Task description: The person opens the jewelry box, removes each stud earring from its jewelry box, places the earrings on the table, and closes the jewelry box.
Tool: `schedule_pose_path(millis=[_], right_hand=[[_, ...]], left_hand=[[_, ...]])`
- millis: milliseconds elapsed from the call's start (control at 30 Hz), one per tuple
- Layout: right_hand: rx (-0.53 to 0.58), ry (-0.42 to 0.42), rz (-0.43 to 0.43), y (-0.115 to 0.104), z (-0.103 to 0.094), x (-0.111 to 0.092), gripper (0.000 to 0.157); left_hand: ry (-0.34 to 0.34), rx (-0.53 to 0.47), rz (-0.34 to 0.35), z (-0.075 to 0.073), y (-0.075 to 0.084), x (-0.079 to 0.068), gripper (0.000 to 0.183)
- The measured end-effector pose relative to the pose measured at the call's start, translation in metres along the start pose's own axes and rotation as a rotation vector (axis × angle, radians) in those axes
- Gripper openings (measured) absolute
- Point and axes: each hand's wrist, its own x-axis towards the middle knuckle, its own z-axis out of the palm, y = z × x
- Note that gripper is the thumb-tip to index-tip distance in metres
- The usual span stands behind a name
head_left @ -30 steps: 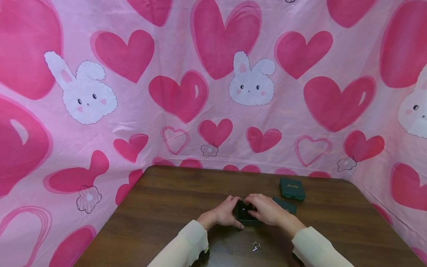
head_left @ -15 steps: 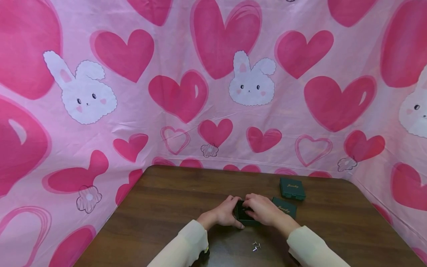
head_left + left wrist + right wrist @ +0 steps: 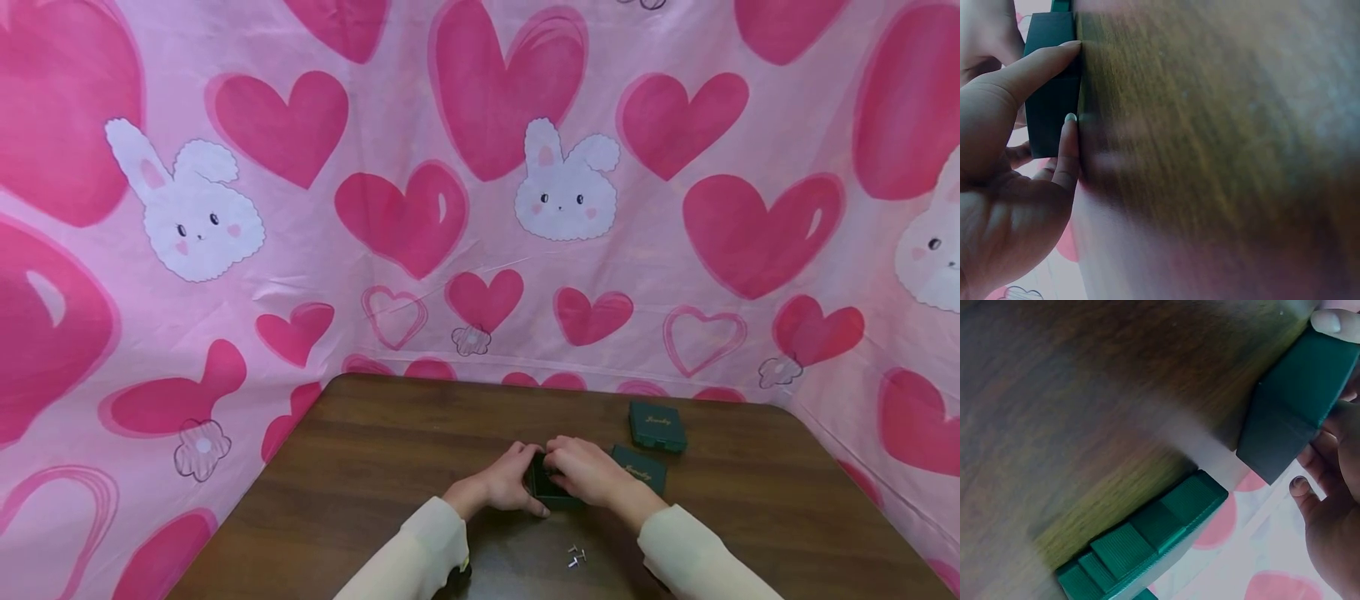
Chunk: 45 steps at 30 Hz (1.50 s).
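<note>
My left hand [image 3: 510, 483] grips a dark green jewelry box [image 3: 561, 503] by its left side. In the left wrist view the thumb [image 3: 1054, 56] lies across one wall and fingertips [image 3: 1069, 128] sit near the bottom edge at a corner. The box is uncovered on the table, with a black inside. My right hand [image 3: 588, 471] has its fingers bent down into the box. Its fingertips are hidden there, and I cannot tell whether they pinch anything. In front of the box lie several small shiny metal pieces [image 3: 575, 557], shaped like cufflinks.
A green box [image 3: 657, 423] with gold lettering sits at the back right of the brown wooden table [image 3: 405, 425]. Closer, partly behind my right hand, is another green piece [image 3: 643, 467] with gold lettering and ridged sides. A pink heart-and-rabbit cloth [image 3: 480, 250] hangs around the table.
My right hand has shifted slightly left, deeper over the box. A small silver thing visible inside earlier is now hidden. My left hand and the loose metal pieces have stayed in place.
</note>
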Motion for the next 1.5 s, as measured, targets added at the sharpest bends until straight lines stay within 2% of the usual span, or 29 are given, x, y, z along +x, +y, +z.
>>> schedule_pose_path(millis=[600,900,1100,1267,1500], right_hand=[[-0.125,0.043,-0.092,0.002,0.007,0.0,0.007],[-0.054,-0.002,-0.018,0.002,0.004,-0.001,0.011],[0.048,-0.041,0.035,0.001,-0.003,0.0,0.009],[0.084,-0.04,0.048,0.001,-0.008,-0.001,0.011],[0.07,-0.039,0.038,0.001,-0.009,-0.002,0.011]], left_hand=[[-0.009,-0.016,0.012,-0.001,0.0,-0.003,0.082],[-0.015,-0.024,0.004,-0.001,0.0,-0.002,0.083],[-0.03,-0.024,0.016,-0.002,-0.001,-0.001,0.081],[-0.03,-0.008,0.032,-0.004,0.0,-0.001,0.079],[-0.022,-0.021,0.005,-0.003,0.001,0.0,0.078]])
